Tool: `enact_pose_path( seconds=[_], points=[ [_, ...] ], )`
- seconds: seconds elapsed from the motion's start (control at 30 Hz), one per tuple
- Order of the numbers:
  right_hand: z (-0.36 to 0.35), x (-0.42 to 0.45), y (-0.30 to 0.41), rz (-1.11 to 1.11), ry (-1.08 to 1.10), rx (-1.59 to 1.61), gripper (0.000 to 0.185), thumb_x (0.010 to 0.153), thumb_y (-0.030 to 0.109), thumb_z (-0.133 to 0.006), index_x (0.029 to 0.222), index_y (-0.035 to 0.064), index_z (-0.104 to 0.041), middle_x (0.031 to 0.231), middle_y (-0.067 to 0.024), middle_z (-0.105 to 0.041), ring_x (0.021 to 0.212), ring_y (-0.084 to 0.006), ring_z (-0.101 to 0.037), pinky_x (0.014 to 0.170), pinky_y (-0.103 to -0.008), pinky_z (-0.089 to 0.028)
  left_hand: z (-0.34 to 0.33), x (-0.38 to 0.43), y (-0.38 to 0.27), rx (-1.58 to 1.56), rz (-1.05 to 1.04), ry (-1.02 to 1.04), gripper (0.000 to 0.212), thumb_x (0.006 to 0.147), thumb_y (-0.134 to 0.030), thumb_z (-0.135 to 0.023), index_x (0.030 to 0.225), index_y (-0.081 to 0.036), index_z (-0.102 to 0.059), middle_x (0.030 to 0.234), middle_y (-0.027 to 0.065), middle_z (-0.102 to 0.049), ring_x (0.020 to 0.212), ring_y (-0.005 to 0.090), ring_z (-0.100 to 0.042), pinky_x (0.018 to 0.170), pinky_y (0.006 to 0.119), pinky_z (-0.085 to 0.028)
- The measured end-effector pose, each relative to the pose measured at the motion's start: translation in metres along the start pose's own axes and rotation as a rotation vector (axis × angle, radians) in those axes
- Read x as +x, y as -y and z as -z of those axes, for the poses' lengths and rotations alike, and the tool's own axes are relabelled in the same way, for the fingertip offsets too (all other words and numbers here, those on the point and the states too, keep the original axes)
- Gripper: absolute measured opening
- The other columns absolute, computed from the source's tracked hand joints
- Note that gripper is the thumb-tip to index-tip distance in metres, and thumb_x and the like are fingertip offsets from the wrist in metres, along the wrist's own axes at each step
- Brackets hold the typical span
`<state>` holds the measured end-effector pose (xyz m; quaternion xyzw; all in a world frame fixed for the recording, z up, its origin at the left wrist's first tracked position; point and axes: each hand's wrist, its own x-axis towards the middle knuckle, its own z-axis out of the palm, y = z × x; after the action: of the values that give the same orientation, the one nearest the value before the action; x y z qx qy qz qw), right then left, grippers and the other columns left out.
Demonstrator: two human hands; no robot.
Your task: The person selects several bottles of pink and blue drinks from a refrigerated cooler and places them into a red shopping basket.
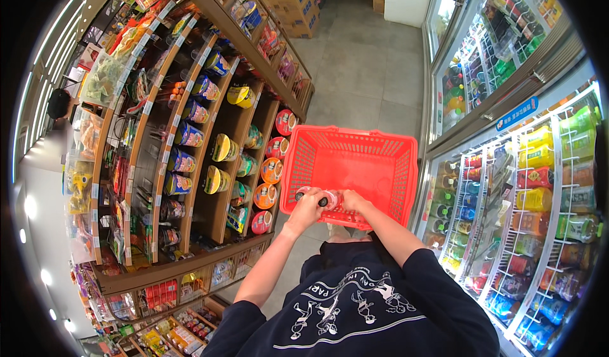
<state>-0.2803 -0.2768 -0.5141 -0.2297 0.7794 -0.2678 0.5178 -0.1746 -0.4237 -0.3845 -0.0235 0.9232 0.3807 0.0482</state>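
Observation:
A red plastic shopping basket [352, 162] with slotted walls is in front of me, its visible floor bare. Over its near left side, my left hand [307, 207] is closed around pinkish bottles. Two dark caps show beside its fingers, one on a bottle [330, 198] between my hands. My right hand [354, 201] has curled fingers at the basket's near side, right of that bottle. Whether it grips the bottle or part of the basket cannot be made out.
A shelf rack [200, 205] on the left carries cup noodles [180, 159], bowl noodles [266, 196] and bagged snacks. Glass-fronted drink coolers [504, 205] line the right side. Cardboard cartons [296, 6] are stacked ahead beside the grey tiled aisle [354, 67].

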Motion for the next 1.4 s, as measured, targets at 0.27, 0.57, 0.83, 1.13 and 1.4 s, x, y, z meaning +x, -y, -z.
enact_pose_path(
  seconds=[0.27, 0.57, 0.83, 1.13, 1.4],
  points=[
    [-0.002, 0.002, -0.007, 0.034, -0.038, -0.009, 0.062, 0.074, 0.003, -0.058, 0.134, 0.0105, -0.051, 0.118, -0.0222, -0.062, 0.116, -0.0351, -0.057, 0.099, -0.0425, -0.047, 0.0, 0.001, -0.003, 0.039, 0.01, -0.012, 0.032, 0.07, 0.007, -0.068, 0.1, 0.004, -0.06, 0.102, 0.0208, -0.058, 0.1, 0.0408, -0.057, 0.085, 0.044, -0.048],
    [0.004, 0.01, -0.012, 0.073, -0.166, 0.016, 0.053, 0.077, 0.003, -0.058, 0.13, 0.0064, -0.056, 0.112, -0.0228, -0.065, 0.107, -0.0327, -0.062, 0.094, -0.0405, -0.049, 0.008, 0.004, -0.017, 0.039, 0.054, 0.006, 0.033, 0.076, -0.009, -0.071, 0.105, 0.001, -0.059, 0.105, 0.0194, -0.057, 0.104, 0.038, -0.057, 0.088, 0.043, -0.048],
    [0.036, -0.002, -0.007, 0.125, -0.283, 0.116, 0.041, 0.079, 0.005, -0.058, 0.119, 0.0062, -0.063, 0.095, -0.0184, -0.07, 0.091, -0.0289, -0.068, 0.083, -0.0396, -0.053, 0.015, 0.009, -0.025, -0.04, 0.11, -0.181, 0.028, 0.083, -0.017, -0.069, 0.102, 0.002, -0.063, 0.098, 0.0173, -0.061, 0.09, 0.0339, -0.062, 0.08, 0.039, -0.05],
    [0.062, -0.013, -0.007, 0.158, -0.378, 0.203, 0.033, 0.08, 0.01, -0.061, 0.113, 0.0063, -0.066, 0.096, -0.0171, -0.071, 0.093, -0.0273, -0.068, 0.084, -0.0371, -0.053, 0.007, 0.013, -0.025, -0.007, 0.066, -0.203, 0.027, 0.084, -0.016, -0.068, 0.102, 0.003, -0.063, 0.095, 0.0175, -0.062, 0.089, 0.0334, -0.063, 0.078, 0.039, -0.051],
    [0.076, -0.018, -0.014, 0.17, -0.385, 0.251, 0.031, 0.083, 0.015, -0.064, 0.112, 0.0058, -0.066, 0.101, -0.0165, -0.07, 0.098, -0.0258, -0.067, 0.087, -0.0364, -0.052, 0.008, 0.016, -0.045, -0.042, 0.172, -0.14, 0.028, 0.084, -0.018, -0.066, 0.103, 0.003, -0.063, 0.103, 0.0194, -0.062, 0.099, 0.0348, -0.062, 0.088, 0.041, -0.049]
  ],
)
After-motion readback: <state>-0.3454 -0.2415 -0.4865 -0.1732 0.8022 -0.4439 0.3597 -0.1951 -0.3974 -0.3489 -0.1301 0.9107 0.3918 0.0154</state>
